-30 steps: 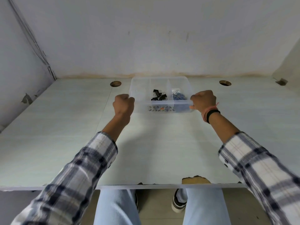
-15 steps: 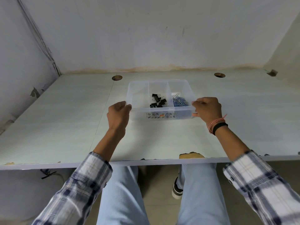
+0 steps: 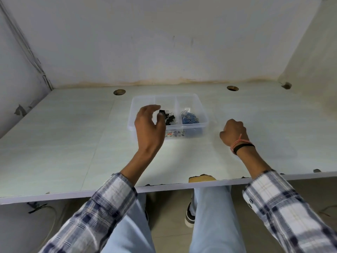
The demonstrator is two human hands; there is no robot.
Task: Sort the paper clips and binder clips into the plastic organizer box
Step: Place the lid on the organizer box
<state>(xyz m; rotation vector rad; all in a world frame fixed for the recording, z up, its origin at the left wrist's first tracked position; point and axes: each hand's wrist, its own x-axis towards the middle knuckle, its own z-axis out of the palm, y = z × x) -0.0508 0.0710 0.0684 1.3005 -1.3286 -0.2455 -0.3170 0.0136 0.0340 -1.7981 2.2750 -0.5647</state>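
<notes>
Three compartments divide the clear plastic organizer box (image 3: 200, 109), a rounded rectangle at twelve o'clock on my pale, faintly grained desk (image 3: 73, 134). Black binder clips (image 3: 170, 118) fill the middle one; blue and silver wire paper clips (image 3: 189, 118) the right. My left hand (image 3: 148, 125) hovers over the box's left end, fingers loosely curved, gripping nothing. My right hand (image 3: 233, 133) rests fisted at two o'clock, empty. The desk's front edge is chipped; stained white walls enclose it.
</notes>
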